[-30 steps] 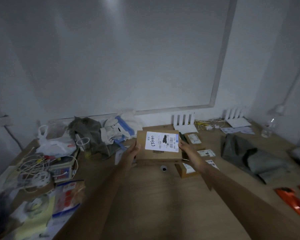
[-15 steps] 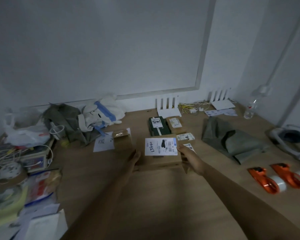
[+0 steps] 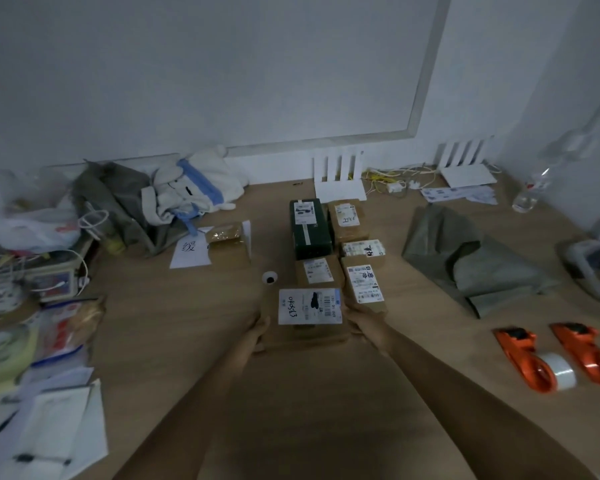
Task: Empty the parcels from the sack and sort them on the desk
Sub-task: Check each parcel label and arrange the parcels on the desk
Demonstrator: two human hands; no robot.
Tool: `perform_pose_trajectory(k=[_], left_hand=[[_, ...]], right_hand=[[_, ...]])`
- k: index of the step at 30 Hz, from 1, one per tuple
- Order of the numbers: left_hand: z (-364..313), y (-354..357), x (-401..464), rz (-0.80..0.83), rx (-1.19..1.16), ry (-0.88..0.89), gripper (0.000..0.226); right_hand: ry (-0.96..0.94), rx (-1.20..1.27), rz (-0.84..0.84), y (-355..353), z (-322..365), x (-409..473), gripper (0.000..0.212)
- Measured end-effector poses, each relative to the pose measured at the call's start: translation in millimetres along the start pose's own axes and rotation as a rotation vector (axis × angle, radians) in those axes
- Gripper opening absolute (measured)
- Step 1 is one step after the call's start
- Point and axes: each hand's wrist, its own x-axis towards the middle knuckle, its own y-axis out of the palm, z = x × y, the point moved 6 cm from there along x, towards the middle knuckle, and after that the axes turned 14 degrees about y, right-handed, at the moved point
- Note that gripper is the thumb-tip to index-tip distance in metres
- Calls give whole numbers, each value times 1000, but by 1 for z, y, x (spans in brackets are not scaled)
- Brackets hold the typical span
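I hold a flat brown cardboard parcel [image 3: 305, 336] with a white label between both hands, low over the wooden desk [image 3: 174, 327]. My left hand [image 3: 258, 334] grips its left edge and my right hand [image 3: 368, 329] grips its right edge. Just beyond it lie several sorted parcels: a dark green box [image 3: 307, 226], a brown box [image 3: 347, 220], a small labelled packet [image 3: 362, 248], and two brown labelled boxes [image 3: 317, 273] [image 3: 364, 284]. Another brown parcel [image 3: 227, 239] sits apart at the left beside a paper note [image 3: 189, 252]. The grey-green sack [image 3: 465, 261] lies crumpled at the right.
Two orange tape dispensers [image 3: 530, 358] lie at the right front. Two white routers [image 3: 340, 181] with cables, plus a water bottle [image 3: 530, 192], stand along the wall. Clothes, plastic bags, wires and papers [image 3: 49, 420] crowd the left side. A small round white object [image 3: 269, 277] sits by the parcels.
Both hands have drawn the labelled parcel back toward me and lower, uncovering the row of sorted parcels behind it. The view has tilted down and to the right.
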Motion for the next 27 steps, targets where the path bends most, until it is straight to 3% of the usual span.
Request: perform_pose_trajectory(k=[11,16,27], left_hand=[[15,1,71,105,23,-33,55],[45,7,95,122,-29,-103,59],[64,61,129,66,-111,-162,51]], right_hand=[[125,8,-188,-5,-4,77,37],[144,-82,-196,-10,-14,112,37],[97,55,-236,-42,-32,153,37]])
